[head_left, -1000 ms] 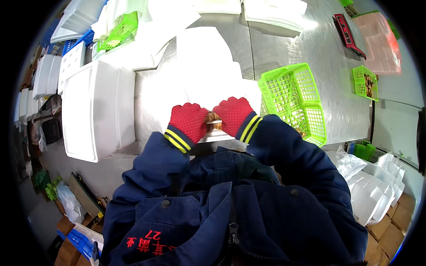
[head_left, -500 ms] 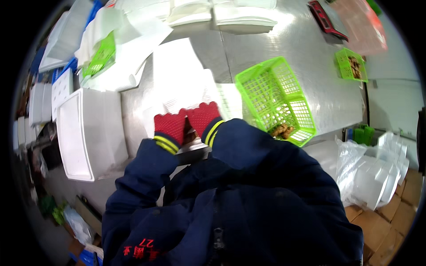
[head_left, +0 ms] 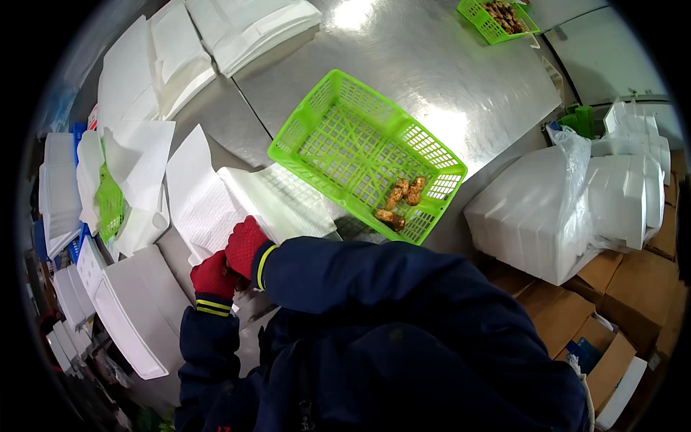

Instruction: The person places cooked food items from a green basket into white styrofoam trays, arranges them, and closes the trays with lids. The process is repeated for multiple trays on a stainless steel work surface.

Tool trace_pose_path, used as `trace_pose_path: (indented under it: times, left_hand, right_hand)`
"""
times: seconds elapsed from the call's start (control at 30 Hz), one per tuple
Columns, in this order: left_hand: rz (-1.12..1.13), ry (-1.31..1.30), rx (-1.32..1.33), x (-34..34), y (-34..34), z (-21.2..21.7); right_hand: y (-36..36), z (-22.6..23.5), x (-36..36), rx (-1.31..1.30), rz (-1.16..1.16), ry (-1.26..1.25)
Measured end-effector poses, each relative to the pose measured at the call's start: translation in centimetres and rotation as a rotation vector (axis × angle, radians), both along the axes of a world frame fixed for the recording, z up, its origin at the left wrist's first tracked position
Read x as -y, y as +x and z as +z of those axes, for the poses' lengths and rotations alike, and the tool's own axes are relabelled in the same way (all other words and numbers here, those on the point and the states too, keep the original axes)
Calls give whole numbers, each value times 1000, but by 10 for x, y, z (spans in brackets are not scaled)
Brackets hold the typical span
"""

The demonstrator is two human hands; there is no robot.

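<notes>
Both my hands wear red knit gloves, their dark blue sleeves ending in yellow-striped cuffs. My left hand point(head_left: 214, 277) is closed beside the near edge of the white paper sheets point(head_left: 198, 191). Pressed up against it, my right hand point(head_left: 245, 246) is curled with its knuckles up. A bit of something brown shows in the shadow below the gloves; the fingers hide what they grip. Right of the paper stands a bright green plastic basket point(head_left: 320, 167). Several brown, knobbly, stubby pieces point(head_left: 398, 196) lie in its near right end.
Stacks of white sheets point(head_left: 248, 32) lie at the far left of the metal table point(head_left: 403, 61). A white foam box point(head_left: 140, 302) stands at left. Another green basket point(head_left: 489, 21) of brown pieces sits far right. Bagged foam boxes point(head_left: 525, 209) rest by cardboard boxes point(head_left: 561, 302).
The view has swung to the right, so the table appears turned. My hands have gone from lying side by side, fingers forward, to being curled close together.
</notes>
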State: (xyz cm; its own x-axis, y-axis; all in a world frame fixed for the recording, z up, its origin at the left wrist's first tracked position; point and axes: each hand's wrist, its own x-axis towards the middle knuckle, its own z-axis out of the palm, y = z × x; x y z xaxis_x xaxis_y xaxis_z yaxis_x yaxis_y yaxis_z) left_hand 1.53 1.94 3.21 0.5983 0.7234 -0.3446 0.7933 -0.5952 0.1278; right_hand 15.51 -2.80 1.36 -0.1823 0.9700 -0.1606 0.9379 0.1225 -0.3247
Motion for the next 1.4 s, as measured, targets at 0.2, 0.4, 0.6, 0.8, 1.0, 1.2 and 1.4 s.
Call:
trace_pose_path:
  times: [0.2,0.4,0.6,0.8,1.0,1.2,1.4]
  left_hand:
    - [149,-47,363,1,-10,-4]
    - [238,-61,426,-3,-28,-16]
    - [307,72,519,-2,-18,-3]
    - [378,-58,782,-35,-2,32]
    - [657,-404,1170,-53,66,73]
    - [430,-535,1194,-35,191,-10]
    - [116,-584,890,-22,222,2]
  right_hand:
    - [-5,-2,-4,63,82,-203]
    - [2,-2,5,66,10,2]
    - [-10,-12,-12,68,215,-203]
    - [19,1,-7,-181,96,-60]
    - [71,20,12,-1319,-214,23]
    - [164,-36,37,-1940,-795,-59]
    - [247,-86,94,-1718,-1228,432]
